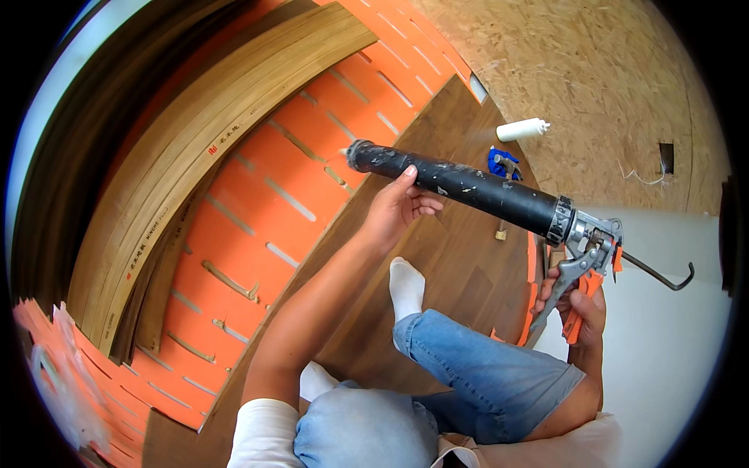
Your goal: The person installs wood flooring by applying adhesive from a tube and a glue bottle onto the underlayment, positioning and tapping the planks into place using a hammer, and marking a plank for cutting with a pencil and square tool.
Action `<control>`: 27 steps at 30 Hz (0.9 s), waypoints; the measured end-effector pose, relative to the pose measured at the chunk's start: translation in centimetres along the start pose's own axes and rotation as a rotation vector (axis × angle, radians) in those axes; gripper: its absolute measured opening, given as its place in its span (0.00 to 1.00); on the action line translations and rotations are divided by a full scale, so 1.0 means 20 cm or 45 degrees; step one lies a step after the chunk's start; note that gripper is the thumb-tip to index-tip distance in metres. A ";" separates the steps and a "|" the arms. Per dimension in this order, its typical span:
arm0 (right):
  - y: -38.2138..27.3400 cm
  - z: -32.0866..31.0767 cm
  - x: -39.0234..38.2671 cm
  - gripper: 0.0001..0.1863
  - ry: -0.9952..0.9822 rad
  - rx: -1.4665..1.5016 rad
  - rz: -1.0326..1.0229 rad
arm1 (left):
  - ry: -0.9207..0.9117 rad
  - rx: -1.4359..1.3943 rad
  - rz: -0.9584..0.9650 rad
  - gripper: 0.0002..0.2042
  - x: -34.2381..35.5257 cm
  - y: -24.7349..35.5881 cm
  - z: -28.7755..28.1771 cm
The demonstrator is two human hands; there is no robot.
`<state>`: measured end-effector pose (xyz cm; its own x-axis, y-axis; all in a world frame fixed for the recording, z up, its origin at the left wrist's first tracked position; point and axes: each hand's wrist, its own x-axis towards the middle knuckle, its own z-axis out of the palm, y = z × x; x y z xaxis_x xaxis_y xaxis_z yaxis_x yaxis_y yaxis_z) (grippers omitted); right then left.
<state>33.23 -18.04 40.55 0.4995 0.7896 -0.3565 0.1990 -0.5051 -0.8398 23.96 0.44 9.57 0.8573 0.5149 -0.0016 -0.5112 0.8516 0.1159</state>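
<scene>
1. Head view: your right hand (pixel 583 308) grips the orange handle and trigger of the caulking gun (pixel 484 195), fingers wrapped tight around it.
2. Your left hand (pixel 399 207) supports the black barrel from below near the nozzle end, fingers curled loosely against it.
3. You hold the gun level above the dark wood floor planks (pixel 445 257), beside the orange slotted underlay (pixel 257 226).
4. Farther off, a white cartridge (pixel 521 129) lies on the chipboard subfloor (pixel 593 70).

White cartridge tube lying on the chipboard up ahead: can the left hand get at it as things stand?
Probably not without shifting forward. The white cartridge tube lies well beyond the left hand, which is cupped under the caulking gun barrel. Nothing blocks the way; only distance and the occupied grip.
</scene>
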 end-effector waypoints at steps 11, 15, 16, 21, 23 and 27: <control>0.11 -0.20 0.13 0.32 0.259 0.362 -0.289 | 0.034 0.661 -0.090 0.22 -0.52 -0.18 -0.06; 0.19 -0.27 0.30 0.32 0.260 0.646 -0.329 | 0.240 0.527 -0.200 0.22 -1.00 -0.33 -0.17; 0.21 -0.28 0.36 0.31 0.234 0.692 -0.331 | 0.272 0.517 -0.210 0.21 -1.11 -0.36 -0.20; 0.31 -0.28 0.70 0.28 0.034 0.944 -0.460 | 0.400 0.586 -0.191 0.21 -1.43 -0.39 -0.27; 0.33 -0.25 0.89 0.26 -0.042 1.038 -0.470 | 0.432 0.595 -0.127 0.22 -1.48 -0.36 -0.26; 0.34 -0.14 1.33 0.26 -0.001 1.256 -0.408 | 0.563 0.755 -0.041 0.21 -1.56 -0.26 -0.23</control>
<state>50.14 -1.49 26.49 0.5441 0.8371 -0.0574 -0.4569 0.2381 -0.8571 -0.46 -19.62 4.54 0.7023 0.5890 -0.3998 -0.2602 0.7351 0.6260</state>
